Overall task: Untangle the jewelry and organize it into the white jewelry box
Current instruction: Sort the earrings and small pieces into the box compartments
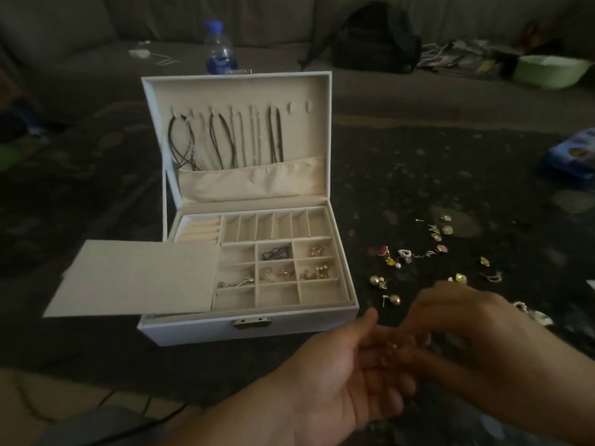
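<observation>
White jewelry box point(248, 326), lid upright, cords hung inside; left hand point(341, 375) open-palmed, right hand point(463, 320) grip perhaps pinching.

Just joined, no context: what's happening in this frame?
A person is sorting jewelry into an open white jewelry box. The left hand lies palm up with a small gold piece on it, and the right hand reaches its fingers in over it. Necklaces hang in the lid, several tray compartments hold pieces, and loose earrings lie on the dark surface right of the box.
</observation>
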`<state>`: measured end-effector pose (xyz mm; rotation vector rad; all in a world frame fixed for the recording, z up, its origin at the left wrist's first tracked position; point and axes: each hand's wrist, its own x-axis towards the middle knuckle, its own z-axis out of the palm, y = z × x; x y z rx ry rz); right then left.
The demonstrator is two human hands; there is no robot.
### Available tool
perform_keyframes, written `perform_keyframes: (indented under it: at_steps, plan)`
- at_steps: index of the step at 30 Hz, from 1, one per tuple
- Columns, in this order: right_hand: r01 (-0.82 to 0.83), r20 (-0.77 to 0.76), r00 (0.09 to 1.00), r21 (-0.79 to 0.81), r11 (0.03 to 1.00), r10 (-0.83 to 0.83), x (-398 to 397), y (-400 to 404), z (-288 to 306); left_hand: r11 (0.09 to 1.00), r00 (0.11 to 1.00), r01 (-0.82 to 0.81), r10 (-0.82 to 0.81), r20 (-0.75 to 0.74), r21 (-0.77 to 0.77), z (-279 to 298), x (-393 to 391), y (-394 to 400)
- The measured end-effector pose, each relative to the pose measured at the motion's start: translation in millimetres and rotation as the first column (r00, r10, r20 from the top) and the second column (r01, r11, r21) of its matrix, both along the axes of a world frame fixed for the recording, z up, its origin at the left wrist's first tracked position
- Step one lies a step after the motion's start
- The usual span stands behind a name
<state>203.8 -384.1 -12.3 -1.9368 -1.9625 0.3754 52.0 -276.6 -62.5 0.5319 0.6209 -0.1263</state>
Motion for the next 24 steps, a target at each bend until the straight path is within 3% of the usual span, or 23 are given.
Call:
perform_keyframes:
  at_steps: [3, 5, 6, 8, 9, 11, 13, 15, 19, 24]
  plan:
    - [0.043, -0.102, 0.994, 0.098, 0.994, -0.033, 3.2, 1.3, 4.1, 0.983, 0.997, 0.075, -0.077, 0.004, 0.168, 10.8, -7.4, 4.8]
    - [0.103, -0.138, 0.987, 0.157, 0.982, -0.081, 5.9, 2.3, 4.2, 0.887, 0.982, 0.144, -0.183, 0.047, 0.439, 27.6, -19.5, 16.3]
    - [0.123, -0.138, 0.985, 0.163, 0.979, -0.101, 7.4, 2.4, 3.5, 0.75, 0.971, 0.164, -0.237, 0.03, 0.641, 34.7, -26.9, 24.7]
    - [0.142, -0.119, 0.985, 0.154, 0.978, -0.124, 9.1, 2.9, 0.9, 0.264, 0.967, 0.147, -0.24, -0.082, 0.953, 44.8, -43.0, 44.1]
    - [0.146, -0.107, 0.986, 0.15, 0.978, -0.131, 9.8, 2.9, -0.7, 0.043, 0.974, 0.151, -0.18, -0.141, 0.988, 46.1, -51.4, 54.8]
    - [0.168, -0.095, 0.983, 0.157, 0.973, -0.154, 10.7, 2.9, -3.3, -0.179, 0.986, 0.161, -0.002, -0.164, 0.971, 47.4, -65.7, 71.4]
    - [0.191, -0.082, 0.98, 0.171, 0.967, -0.179, 11.6, 3.2, -2.9, -0.32, 0.984, 0.159, 0.123, -0.125, 0.934, 44.8, -75.0, 84.0]
    - [0.206, -0.059, 0.978, 0.18, 0.962, -0.198, 13.3, 3.9, -1.3, -0.377, 0.977, 0.176, 0.177, -0.116, 0.909, 40.0, -81.3, 94.1]
    - [0.265, -0.052, 0.964, 0.154, 0.952, -0.26, 16.6, 7.8, 1.0, -0.424, 0.956, 0.29, 0.176, -0.235, 0.858, 31.5, -88.1, 100.7]
    - [0.405, -0.064, 0.914, 0.098, 0.909, -0.4, 26.5, 13.4, -5.2, -0.396, 0.955, 0.293, 0.164, -0.247, 0.87, 29.4, -86.1, 98.3]
